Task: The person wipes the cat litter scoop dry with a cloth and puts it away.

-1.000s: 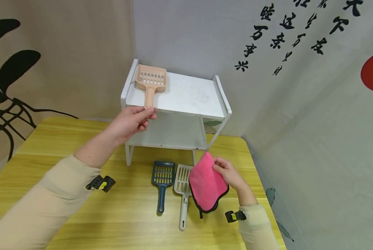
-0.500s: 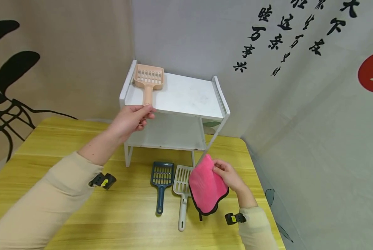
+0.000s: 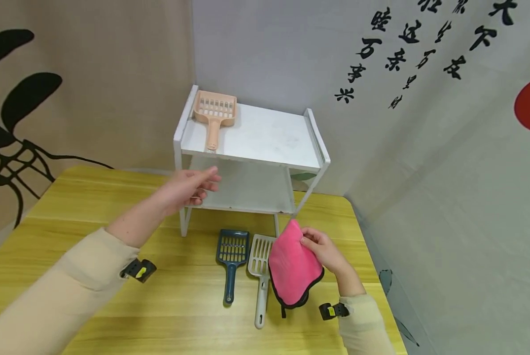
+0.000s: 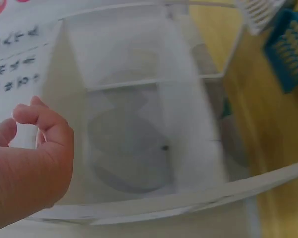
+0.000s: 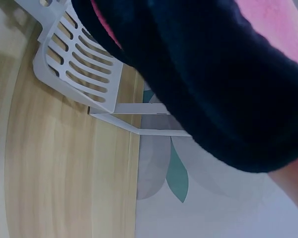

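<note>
Letting go of the peach litter scoop (image 3: 213, 114), my left hand (image 3: 189, 188) has dropped, fingers loose. Nearest, my right hand (image 3: 324, 249) pinches the pink cloth (image 3: 293, 268) above the table (image 3: 114, 197); farther back, the scoop lies on the white rack's (image 3: 269, 138) top shelf.

Peach slotted litter scoop (image 3: 213, 114) flat on white rack's (image 3: 269, 143) top shelf, handle toward shelf front; pink black-edged cloth (image 3: 293, 268) pinched, draped over white scoop (image 3: 260, 268) on table.
</note>
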A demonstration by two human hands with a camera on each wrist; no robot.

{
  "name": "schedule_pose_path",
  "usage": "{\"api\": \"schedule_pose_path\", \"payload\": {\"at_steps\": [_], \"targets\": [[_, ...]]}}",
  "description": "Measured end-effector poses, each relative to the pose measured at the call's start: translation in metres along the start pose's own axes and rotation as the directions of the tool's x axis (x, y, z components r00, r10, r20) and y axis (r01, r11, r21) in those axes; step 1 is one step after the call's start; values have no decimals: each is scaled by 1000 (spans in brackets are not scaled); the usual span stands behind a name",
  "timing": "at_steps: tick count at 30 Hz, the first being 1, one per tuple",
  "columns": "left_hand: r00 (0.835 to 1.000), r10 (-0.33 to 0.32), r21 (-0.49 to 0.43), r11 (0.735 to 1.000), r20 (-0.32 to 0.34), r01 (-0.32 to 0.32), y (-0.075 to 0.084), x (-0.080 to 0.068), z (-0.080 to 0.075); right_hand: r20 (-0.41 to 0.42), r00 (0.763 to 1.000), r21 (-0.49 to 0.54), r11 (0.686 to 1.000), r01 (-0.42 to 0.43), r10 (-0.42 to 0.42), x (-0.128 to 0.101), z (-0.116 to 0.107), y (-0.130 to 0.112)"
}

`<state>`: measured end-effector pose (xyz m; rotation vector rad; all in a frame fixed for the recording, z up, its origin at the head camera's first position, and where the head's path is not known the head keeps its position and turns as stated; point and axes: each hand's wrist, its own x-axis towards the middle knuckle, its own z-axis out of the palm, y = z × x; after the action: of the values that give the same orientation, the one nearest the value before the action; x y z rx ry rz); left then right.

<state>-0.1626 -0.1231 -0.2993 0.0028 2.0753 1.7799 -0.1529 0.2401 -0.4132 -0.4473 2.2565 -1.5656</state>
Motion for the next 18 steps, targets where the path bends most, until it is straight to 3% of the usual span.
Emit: {"api": "schedule_pose_path", "payload": {"at_steps": [8,18], "targets": [[992,-57,-130,989,109,71,-64,13,11,6,1000,14,1000,10,-10,0,0,-1],[986,-110,-196,971,126,133,-114,16,21,18,999,18,999,33,-33,0,1,0]]}}
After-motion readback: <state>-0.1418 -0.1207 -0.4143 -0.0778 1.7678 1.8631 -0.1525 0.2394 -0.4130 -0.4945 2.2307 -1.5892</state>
